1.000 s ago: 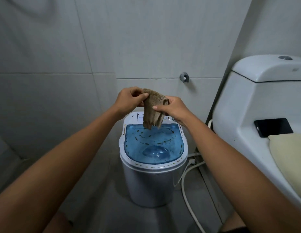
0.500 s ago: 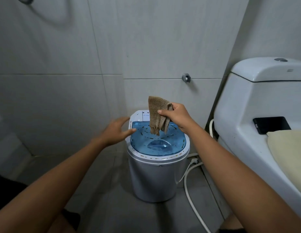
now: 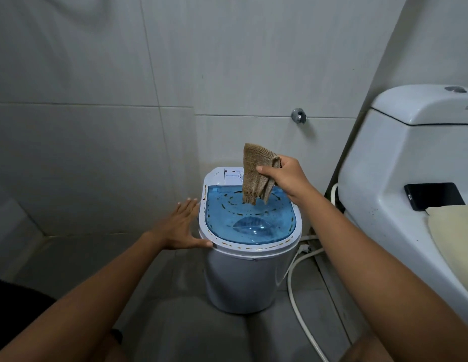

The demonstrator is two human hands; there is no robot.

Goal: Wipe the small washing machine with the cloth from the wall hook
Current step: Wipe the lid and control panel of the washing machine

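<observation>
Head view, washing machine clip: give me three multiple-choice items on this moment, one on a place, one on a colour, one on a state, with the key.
1. Where is the black phone?
A. on the toilet, beside a cream cloth
B. on the washing machine lid
C. on the floor

2. What colour is the washing machine lid?
A. opaque red
B. clear blue
C. solid black

3. What is the brown cloth doing?
A. lying flat on the lid
B. hanging from a wall hook
C. dangling from the grip of the right hand

Key: 1 A, the phone lies on the toilet's flat top next to the cream cloth. 2 B, the drum shows through the blue lid. 3 C, the right hand pinches the cloth above the lid, while the left hand lies open against the washing machine rim.
</observation>
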